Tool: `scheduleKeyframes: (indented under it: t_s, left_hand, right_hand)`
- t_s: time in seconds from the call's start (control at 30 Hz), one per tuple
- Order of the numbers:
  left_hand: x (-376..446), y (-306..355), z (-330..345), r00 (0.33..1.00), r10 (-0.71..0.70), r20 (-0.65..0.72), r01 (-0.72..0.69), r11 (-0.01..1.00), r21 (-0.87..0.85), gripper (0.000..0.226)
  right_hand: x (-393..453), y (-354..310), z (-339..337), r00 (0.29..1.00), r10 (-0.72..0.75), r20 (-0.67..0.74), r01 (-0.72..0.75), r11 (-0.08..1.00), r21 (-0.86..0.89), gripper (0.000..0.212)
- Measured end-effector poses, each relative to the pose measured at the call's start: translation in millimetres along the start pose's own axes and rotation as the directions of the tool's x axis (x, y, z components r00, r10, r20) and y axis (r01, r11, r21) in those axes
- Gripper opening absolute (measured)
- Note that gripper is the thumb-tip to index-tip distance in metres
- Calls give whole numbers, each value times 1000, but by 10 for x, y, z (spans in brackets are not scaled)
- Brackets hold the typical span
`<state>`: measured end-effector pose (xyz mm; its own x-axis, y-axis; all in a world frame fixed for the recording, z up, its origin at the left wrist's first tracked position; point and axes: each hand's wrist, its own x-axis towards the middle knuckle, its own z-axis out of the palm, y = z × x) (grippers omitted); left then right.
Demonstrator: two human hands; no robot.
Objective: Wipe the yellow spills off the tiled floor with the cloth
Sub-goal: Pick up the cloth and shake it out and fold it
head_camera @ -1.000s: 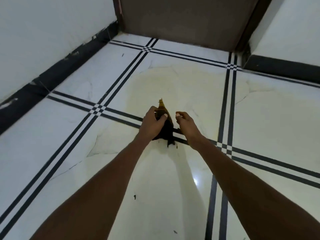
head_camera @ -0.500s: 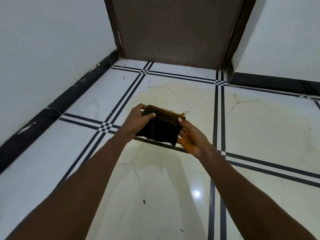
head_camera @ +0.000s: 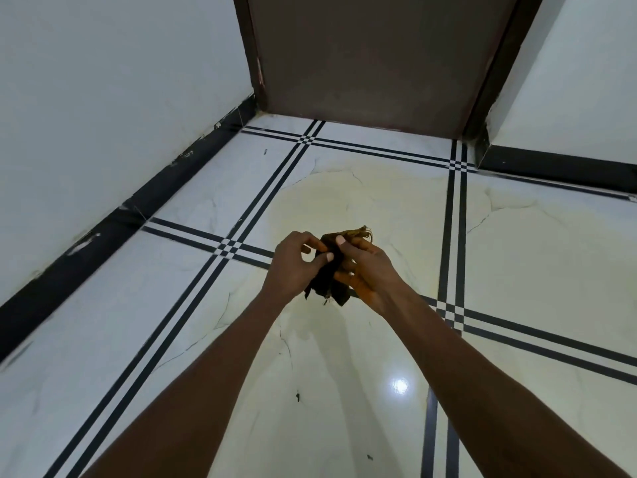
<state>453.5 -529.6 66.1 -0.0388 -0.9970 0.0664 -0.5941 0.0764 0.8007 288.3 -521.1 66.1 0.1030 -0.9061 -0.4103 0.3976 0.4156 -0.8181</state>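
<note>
— Where is the cloth (head_camera: 327, 270)?
— Above the yellow spill (head_camera: 344, 201), near the door (head_camera: 372, 63), pinched by left hand (head_camera: 293, 267) and right hand (head_camera: 370, 270)
— Fold a clean face outward before wiping

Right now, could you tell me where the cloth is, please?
In the head view the cloth is near the centre, bunched between the left hand and the right hand, held up above the yellow spill on the tiled floor.

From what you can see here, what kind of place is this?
Probably an indoor room corner or hallway in a building: white tiled floor with black lines, a brown door, and painted walls with black skirting.
</note>
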Motion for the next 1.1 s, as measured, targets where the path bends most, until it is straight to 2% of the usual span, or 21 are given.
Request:
scheduleKeyframes:
  t_s: [0.1, 0.23, 0.37, 0.47, 0.57, 0.63, 0.7, 0.73, 0.8, 0.9, 1.0, 1.1]
  left_hand:
    - [23, 186, -133, 997, -74, 20, 74, 997, -11, 22]
    - [-3, 906, -668, 980, -187, 73, 193, 977, -90, 19]
    - [131, 1937, -1501, 988, -138, 73, 137, 990, 30, 13]
    - [256, 2988, -2306, 990, -92, 111, 83, 993, 79, 12]
    - [312, 3994, -3069, 986, -34, 164, 15, 994, 113, 10]
    - [253, 4625, -3557, 981, -25, 192, 0, 991, 130, 14]
    - [185, 5114, -3959, 973, -2, 232, -36, 986, 160, 18]
    - [141, 5277, -4088, 969, 12, 246, -56, 983, 173, 18]
    - [14, 5693, -4495, 963, 31, 269, -81, 981, 175, 17]
    - [-268, 6151, -5020, 955, 62, 291, -112, 981, 156, 13]
    - [-449, 6409, -5361, 949, 95, 300, -142, 980, 142, 10]
    - [-635, 6597, -5647, 942, 126, 311, -187, 966, 177, 14]
  right_hand:
    - [-129, -177, 58, 1000, 22, -9, -22, 999, -36, 33]
    - [-500, -772, 237, 992, 114, -45, -117, 992, -49, 23]
    - [-1076, -1606, 559, 969, 236, -66, -243, 962, -128, 14]
    - [-1698, -2409, 902, 954, 265, -139, -294, 916, -274, 4]
    - [-2281, -3141, 1236, 917, 322, -233, -388, 854, -347, 13]
    - [-2696, -3647, 1481, 907, 304, -292, -416, 763, -495, 24]
    - [-3051, -4063, 1735, 945, 147, -293, -306, 718, -626, 41]
    - [-3185, -4216, 1834, 971, 44, -235, -194, 721, -665, 49]
    - [-3546, -4638, 2150, 988, -94, -125, -14, 744, -668, 58]
    - [-3984, -5032, 2567, 980, -199, 27, 170, 754, -635, 71]
    - [-4127, -5201, 2800, 976, -186, 116, 217, 746, -630, 86]
    - [-4308, -5190, 2985, 971, -123, 203, 228, 718, -658, 76]
